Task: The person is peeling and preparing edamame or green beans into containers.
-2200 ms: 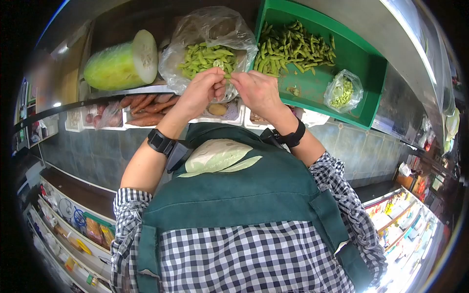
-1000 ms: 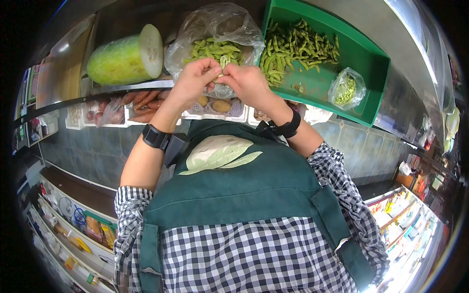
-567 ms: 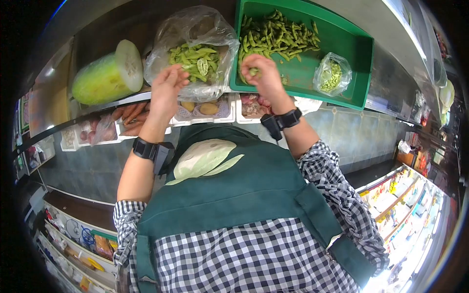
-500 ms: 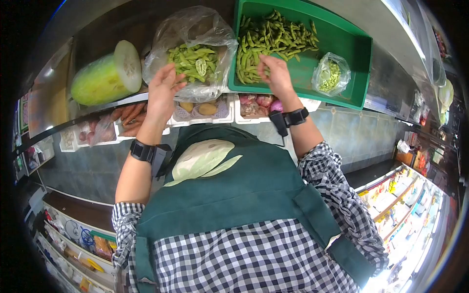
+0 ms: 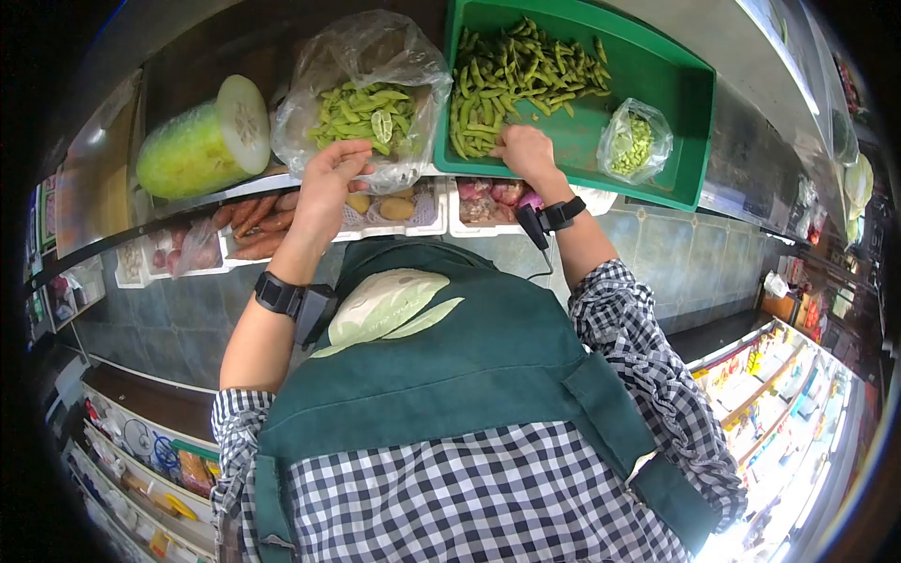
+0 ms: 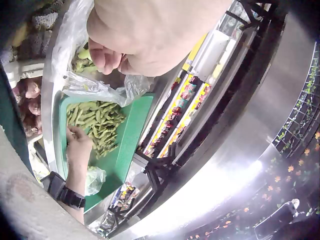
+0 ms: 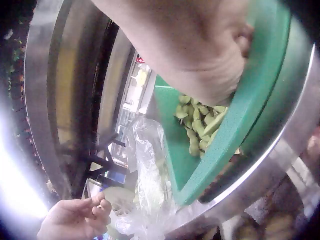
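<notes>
My left hand [image 5: 328, 183] hovers at the near edge of the clear plastic bag [image 5: 361, 52], its fingers loosely bent with nothing in them. Inside the bag lie green soybean pods [image 5: 352, 117], with a split, pale-lined pod shell [image 5: 381, 126] on top. My right hand [image 5: 527, 152] reaches down into the green tray [image 5: 690, 141], fingertips beside the near end of the heaped pods [image 5: 535, 70]. Its fingers are curled under and hidden by the hand in the right wrist view; I cannot tell whether they hold a pod. A small bag of shelled beans [image 5: 636, 144] sits in the tray's right part.
A cut winter melon [image 5: 202, 141] lies left of the bag. Below the counter edge are white boxes with carrots [image 5: 253, 220], potatoes [image 5: 396, 208] and onions [image 5: 507, 193]. The tray's raised wall stands in front of my right wrist.
My hands were together over the bag, working at a pod. They have parted; the split shell lies in the bag. Green beans seen in my right fingers are gone, and that hand is in the tray.
</notes>
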Demonstrator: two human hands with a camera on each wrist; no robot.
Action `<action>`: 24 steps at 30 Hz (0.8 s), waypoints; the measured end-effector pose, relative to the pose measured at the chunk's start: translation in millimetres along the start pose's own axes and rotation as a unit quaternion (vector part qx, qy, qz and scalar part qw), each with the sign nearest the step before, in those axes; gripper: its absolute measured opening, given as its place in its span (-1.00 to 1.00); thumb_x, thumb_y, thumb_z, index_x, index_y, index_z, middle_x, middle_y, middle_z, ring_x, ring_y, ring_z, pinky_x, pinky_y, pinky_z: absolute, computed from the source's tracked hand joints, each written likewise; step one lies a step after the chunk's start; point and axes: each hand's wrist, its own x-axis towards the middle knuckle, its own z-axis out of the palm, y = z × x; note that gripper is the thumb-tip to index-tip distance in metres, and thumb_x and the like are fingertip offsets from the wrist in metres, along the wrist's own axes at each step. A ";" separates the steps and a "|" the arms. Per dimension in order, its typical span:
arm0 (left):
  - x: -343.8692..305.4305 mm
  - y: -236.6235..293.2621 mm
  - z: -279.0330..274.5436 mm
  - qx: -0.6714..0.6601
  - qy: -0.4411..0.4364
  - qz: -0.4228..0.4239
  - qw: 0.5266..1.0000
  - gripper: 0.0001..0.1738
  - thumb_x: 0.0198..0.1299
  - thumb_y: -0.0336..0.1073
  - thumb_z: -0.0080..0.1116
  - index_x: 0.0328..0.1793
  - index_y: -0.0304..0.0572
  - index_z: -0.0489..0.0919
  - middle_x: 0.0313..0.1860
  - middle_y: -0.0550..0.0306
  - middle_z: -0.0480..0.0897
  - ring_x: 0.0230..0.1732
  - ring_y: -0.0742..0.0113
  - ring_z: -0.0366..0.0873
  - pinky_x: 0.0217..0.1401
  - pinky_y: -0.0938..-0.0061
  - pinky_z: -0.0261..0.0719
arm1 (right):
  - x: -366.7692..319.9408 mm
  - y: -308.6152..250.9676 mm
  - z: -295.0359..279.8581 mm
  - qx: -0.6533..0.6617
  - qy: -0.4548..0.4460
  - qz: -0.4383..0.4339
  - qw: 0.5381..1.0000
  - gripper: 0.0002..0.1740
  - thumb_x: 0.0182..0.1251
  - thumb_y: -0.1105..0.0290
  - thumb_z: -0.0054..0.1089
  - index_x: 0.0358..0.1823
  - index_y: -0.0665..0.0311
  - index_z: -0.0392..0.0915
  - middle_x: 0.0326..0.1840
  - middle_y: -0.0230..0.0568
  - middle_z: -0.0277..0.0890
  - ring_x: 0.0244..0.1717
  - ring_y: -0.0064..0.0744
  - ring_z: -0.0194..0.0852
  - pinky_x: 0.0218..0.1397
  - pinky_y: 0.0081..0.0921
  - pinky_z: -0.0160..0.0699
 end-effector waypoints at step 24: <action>-4.3 25.9 17.6 -0.069 -0.151 0.076 0.983 -0.86 0.30 -0.27 0.00 -0.22 -0.19 0.44 -0.40 0.27 0.47 -0.41 0.57 0.36 -0.35 0.66 0.32 | -52.0 -118.1 -78.8 0.705 -0.219 -0.097 0.668 -0.66 0.43 0.15 -0.06 -0.41 0.26 0.45 -0.77 -0.64 0.06 -0.75 -0.81 -0.12 -0.72 -0.75 -0.15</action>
